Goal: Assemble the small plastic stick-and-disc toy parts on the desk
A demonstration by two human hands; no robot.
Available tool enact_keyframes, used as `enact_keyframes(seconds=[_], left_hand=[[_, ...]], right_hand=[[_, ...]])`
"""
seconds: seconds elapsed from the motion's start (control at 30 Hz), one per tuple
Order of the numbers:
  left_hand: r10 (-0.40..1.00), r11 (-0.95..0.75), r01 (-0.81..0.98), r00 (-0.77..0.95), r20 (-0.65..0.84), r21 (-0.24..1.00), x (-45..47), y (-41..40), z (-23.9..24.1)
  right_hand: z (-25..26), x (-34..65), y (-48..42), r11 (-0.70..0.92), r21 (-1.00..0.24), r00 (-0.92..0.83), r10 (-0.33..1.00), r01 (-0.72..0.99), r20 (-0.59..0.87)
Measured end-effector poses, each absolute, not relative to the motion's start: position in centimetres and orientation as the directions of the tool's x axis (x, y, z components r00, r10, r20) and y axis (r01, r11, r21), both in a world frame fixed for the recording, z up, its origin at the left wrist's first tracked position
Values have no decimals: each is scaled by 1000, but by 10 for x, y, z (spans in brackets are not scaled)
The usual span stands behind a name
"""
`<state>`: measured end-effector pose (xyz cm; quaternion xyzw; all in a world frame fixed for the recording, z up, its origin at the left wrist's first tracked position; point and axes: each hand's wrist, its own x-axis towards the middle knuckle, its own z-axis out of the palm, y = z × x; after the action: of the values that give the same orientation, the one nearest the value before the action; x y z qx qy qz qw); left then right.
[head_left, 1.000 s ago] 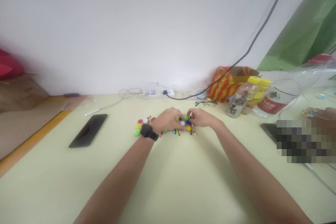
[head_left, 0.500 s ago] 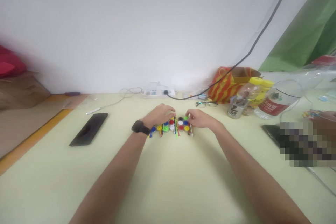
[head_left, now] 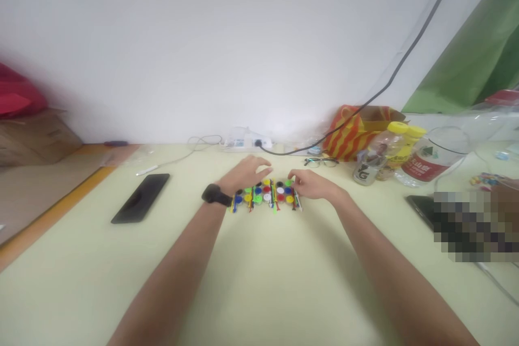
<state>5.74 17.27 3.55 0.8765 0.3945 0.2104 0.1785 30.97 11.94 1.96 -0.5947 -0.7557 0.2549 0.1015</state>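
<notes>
Pale table (head_left: 259,281) | colored discs (head_left: 266,198) | nearside of left hand (head_left: 243,174) | beside right hand (head_left: 311,184)

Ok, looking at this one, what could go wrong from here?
The right hand is at the coloured round pieces; a bump could skew their rows.
By the left hand, the dark watch looks close to them and might catch one.
The glasses lie beyond the right hand; a careless reach may knock them.

A pale yellow-green table (head_left: 259,275) bears a black phone (head_left: 140,198) at left, rows of coloured discs (head_left: 266,198) and thin sticks (head_left: 273,194) in the middle, and along its far side a white power strip (head_left: 241,144), eyeglasses (head_left: 321,162), a striped bag (head_left: 343,138) and, farther right, plastic bottles (head_left: 421,165).
</notes>
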Motion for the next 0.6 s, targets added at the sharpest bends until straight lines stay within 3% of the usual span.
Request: enact_keyframes(seconds=[0.17, 0.37, 0.5, 0.6], left_hand=[[776, -631, 640, 524, 351, 439, 35, 167, 81], [753, -655, 588, 458, 472, 475, 13, 142, 117], [800, -593, 637, 393, 454, 493, -22, 137, 89], [853, -504, 703, 313, 419, 501, -55, 134, 44]], right_hand=[[34, 321, 116, 151, -445, -212, 973, 883, -90], [63, 321, 97, 163, -426, -160, 986, 890, 43], [62, 320, 79, 203, -420, -143, 975, 884, 170], [61, 312, 58, 279, -535, -177, 956, 798, 234]])
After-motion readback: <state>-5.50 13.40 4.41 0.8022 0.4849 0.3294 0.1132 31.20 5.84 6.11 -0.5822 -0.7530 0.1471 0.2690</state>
